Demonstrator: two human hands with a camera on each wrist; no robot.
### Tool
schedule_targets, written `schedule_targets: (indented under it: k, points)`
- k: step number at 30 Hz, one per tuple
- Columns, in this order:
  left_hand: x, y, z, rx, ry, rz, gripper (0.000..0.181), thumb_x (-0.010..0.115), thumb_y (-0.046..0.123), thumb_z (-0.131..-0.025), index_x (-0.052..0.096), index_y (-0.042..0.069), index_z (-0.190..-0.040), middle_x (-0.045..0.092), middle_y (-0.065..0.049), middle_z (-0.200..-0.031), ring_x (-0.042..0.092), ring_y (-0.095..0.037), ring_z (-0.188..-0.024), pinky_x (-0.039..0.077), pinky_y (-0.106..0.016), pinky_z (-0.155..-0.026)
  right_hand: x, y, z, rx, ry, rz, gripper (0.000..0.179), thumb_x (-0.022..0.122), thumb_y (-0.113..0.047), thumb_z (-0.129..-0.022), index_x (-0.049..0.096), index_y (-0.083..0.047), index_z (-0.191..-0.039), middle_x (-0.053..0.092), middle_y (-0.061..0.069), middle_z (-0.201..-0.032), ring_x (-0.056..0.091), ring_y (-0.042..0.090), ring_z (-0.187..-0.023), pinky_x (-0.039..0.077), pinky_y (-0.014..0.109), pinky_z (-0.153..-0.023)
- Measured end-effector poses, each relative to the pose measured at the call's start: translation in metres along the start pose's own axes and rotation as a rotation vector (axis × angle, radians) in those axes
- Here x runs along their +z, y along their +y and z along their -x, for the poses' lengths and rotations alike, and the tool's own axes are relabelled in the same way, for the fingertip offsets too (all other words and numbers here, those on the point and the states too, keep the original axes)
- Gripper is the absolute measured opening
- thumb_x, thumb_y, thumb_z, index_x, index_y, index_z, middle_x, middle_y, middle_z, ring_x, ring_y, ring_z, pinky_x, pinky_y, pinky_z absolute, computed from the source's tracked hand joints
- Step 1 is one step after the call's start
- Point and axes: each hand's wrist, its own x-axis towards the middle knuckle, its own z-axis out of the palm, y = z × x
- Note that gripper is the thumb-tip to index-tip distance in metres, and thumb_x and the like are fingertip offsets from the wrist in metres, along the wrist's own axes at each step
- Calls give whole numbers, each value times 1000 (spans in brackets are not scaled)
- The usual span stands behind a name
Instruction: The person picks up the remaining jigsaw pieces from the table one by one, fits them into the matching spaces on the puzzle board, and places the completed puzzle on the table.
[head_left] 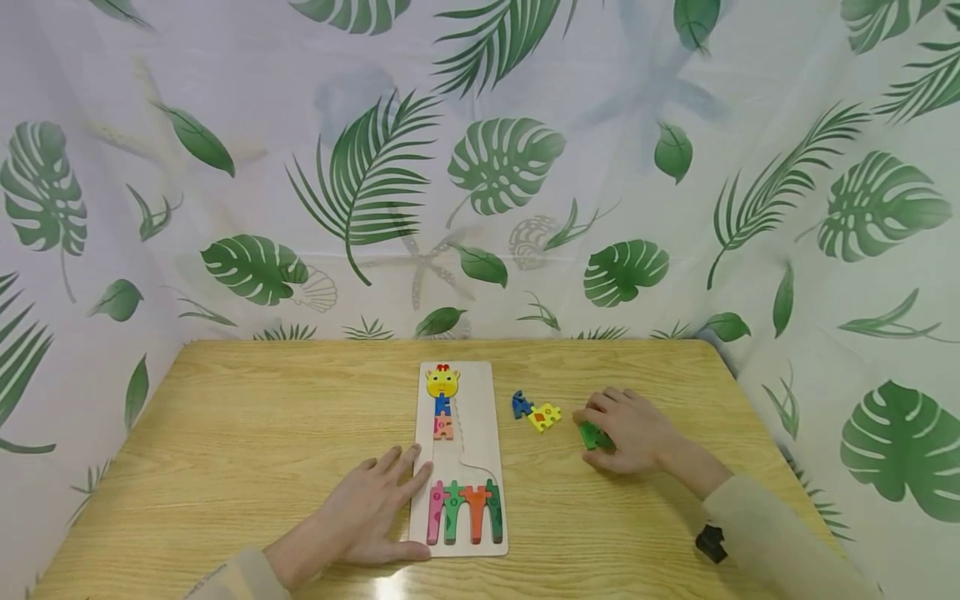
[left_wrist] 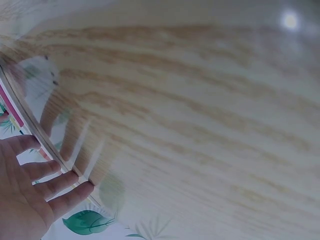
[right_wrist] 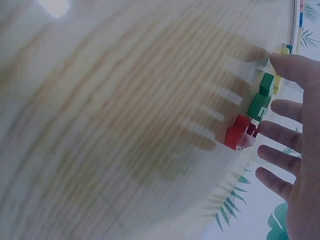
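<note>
A wooden giraffe puzzle board [head_left: 476,417] lies on the table. My left hand [head_left: 352,510] rests along its left edge, fingers extended and touching the board. On the board sit a yellow giraffe head [head_left: 442,383], a blue piece [head_left: 442,406], a salmon-pink piece [head_left: 443,428] and several leg pieces, including an orange one [head_left: 476,512]. My right hand [head_left: 630,429] is over a loose green puzzle piece [head_left: 591,437], fingers spread. In the right wrist view a red puzzle piece [right_wrist: 237,134] stands beside the green one, near the fingertips; the head view hides it.
Between board and right hand lie a loose blue piece [head_left: 522,406] and a yellow piece [head_left: 545,417], close together. The wooden table [head_left: 285,417] ends at a leaf-patterned cloth [head_left: 525,250] behind it and at both sides.
</note>
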Motion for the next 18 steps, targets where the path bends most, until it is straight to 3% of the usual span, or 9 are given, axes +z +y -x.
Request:
schedule_targets:
  k: [18]
  points:
    - [0,0,1,-3,-1,-15,109,38,94,-87,39,17,-164,39,-17,-170,50,-39,-149,53,-51,-112,5,1,4,-38,40,-13,41,75,-45,-91,73,-22,-125,70,0,-114,63,22,-106,58,47,-92]
